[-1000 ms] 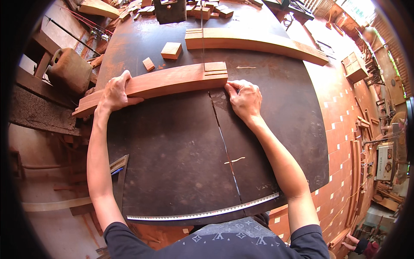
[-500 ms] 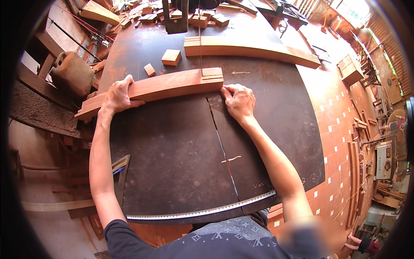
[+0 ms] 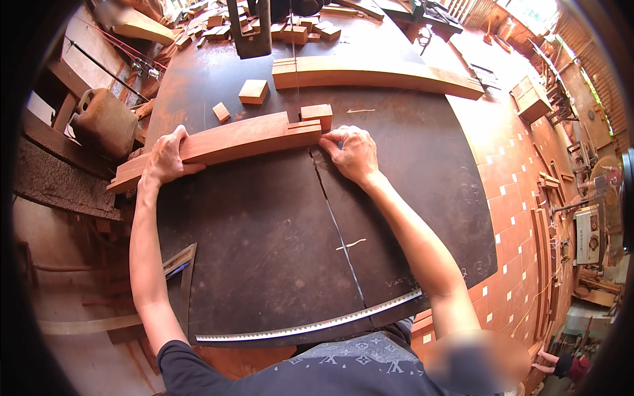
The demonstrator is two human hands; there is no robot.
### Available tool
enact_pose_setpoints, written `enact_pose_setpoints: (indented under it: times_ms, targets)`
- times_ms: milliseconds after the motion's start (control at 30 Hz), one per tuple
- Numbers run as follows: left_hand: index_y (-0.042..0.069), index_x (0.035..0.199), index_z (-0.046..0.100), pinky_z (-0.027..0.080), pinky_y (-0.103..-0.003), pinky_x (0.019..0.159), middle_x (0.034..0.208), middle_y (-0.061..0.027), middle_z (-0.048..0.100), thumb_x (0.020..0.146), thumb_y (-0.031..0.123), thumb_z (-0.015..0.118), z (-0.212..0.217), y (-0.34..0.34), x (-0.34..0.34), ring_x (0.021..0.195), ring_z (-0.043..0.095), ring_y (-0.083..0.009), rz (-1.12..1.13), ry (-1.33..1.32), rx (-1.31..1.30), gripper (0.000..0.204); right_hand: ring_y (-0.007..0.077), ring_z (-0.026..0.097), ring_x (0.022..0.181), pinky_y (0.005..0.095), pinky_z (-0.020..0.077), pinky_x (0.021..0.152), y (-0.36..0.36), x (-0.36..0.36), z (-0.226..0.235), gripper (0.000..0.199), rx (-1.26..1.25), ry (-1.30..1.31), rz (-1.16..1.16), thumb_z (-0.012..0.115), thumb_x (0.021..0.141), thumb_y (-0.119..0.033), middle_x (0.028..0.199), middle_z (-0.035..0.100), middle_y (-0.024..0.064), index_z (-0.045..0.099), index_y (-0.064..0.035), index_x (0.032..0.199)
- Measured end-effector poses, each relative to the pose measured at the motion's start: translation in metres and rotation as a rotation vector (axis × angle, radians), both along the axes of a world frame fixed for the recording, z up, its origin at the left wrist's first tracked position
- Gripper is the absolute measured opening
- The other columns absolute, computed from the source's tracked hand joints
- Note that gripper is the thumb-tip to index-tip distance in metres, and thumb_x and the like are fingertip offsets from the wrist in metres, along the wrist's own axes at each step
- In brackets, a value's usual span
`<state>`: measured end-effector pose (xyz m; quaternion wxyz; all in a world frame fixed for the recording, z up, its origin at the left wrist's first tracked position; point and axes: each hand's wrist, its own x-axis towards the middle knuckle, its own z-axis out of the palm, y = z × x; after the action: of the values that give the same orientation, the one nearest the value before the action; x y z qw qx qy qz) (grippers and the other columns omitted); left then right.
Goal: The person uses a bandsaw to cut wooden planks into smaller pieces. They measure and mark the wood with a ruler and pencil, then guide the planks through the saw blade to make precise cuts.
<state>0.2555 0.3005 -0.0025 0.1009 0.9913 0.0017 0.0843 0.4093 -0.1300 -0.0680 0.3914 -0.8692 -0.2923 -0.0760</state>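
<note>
A slightly curved reddish wooden beam (image 3: 244, 140) lies across the dark saw table. Its right end now has a notch, with a thin tongue left along the near side. My left hand (image 3: 168, 158) is closed round the beam's left part, thumb on the near face. At the tongue's tip, the fingers of my right hand (image 3: 353, 156) are pinched against the beam. Just behind the tongue sits a small offcut block (image 3: 317, 116), apart from the beam's notched shoulder. A thin vertical saw blade (image 3: 296, 63) comes down behind the beam, below a dark metal guide (image 3: 251, 33).
Another curved beam (image 3: 376, 74) lies farther back. Two loose blocks, one larger (image 3: 253, 92) and one small (image 3: 221, 112), are left of the blade. Several offcuts pile at the far edge. A ruler strip (image 3: 310, 323) runs along the near edge; a wooden square (image 3: 179, 261) is at left.
The beam and both hands have shifted left and slightly nearer, off the blade. A block has come away from the beam's right end, leaving a notch.
</note>
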Motion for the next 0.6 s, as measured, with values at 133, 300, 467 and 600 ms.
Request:
enact_pose_setpoints:
  times_ms: [133, 300, 467, 600]
  targets:
    - [0.003, 0.106, 0.056, 0.057, -0.048, 0.082, 0.089, -0.0228, 0.071, 0.061, 0.026, 0.108, -0.0015, 0.0015, 0.0000, 0.089, 0.073, -0.0458, -0.001, -0.013, -0.007, 0.072, 0.0337, 0.075, 0.104, 0.0473, 0.0579, 0.096, 0.0034, 0.0021, -0.0004, 0.018, -0.016, 0.020, -0.013, 0.084, 0.094, -0.031, 0.102, 0.081, 0.0108, 0.089, -0.0155, 0.101]
    - [0.003, 0.107, 0.057, 0.057, -0.047, 0.082, 0.089, -0.0225, 0.071, 0.061, 0.027, 0.108, 0.0033, 0.0016, 0.0008, 0.090, 0.073, -0.0460, 0.009, 0.005, 0.003, 0.073, 0.0337, 0.076, 0.104, 0.0467, 0.0579, 0.096, 0.0050, 0.0017, 0.0027, 0.018, -0.032, 0.033, -0.032, 0.084, 0.094, -0.032, 0.103, 0.082, 0.0108, 0.089, -0.0159, 0.101]
    - [0.003, 0.107, 0.056, 0.057, -0.048, 0.082, 0.089, -0.0224, 0.071, 0.062, 0.029, 0.108, 0.0008, 0.0035, 0.0034, 0.090, 0.073, -0.0459, 0.003, -0.012, -0.001, 0.073, 0.0337, 0.076, 0.104, 0.0466, 0.0580, 0.095, 0.0070, 0.0023, 0.0038, 0.019, -0.037, 0.032, -0.045, 0.084, 0.094, -0.033, 0.104, 0.082, 0.0109, 0.089, -0.0157, 0.101]
    - [0.003, 0.107, 0.056, 0.056, -0.048, 0.083, 0.089, -0.0225, 0.071, 0.061, 0.029, 0.108, 0.0033, -0.0005, 0.0025, 0.091, 0.073, -0.0460, 0.017, 0.000, -0.017, 0.074, 0.0337, 0.076, 0.104, 0.0466, 0.0581, 0.095, 0.0077, 0.0002, 0.0072, 0.019, -0.039, 0.044, -0.056, 0.083, 0.094, -0.033, 0.104, 0.082, 0.0110, 0.089, -0.0159, 0.101]
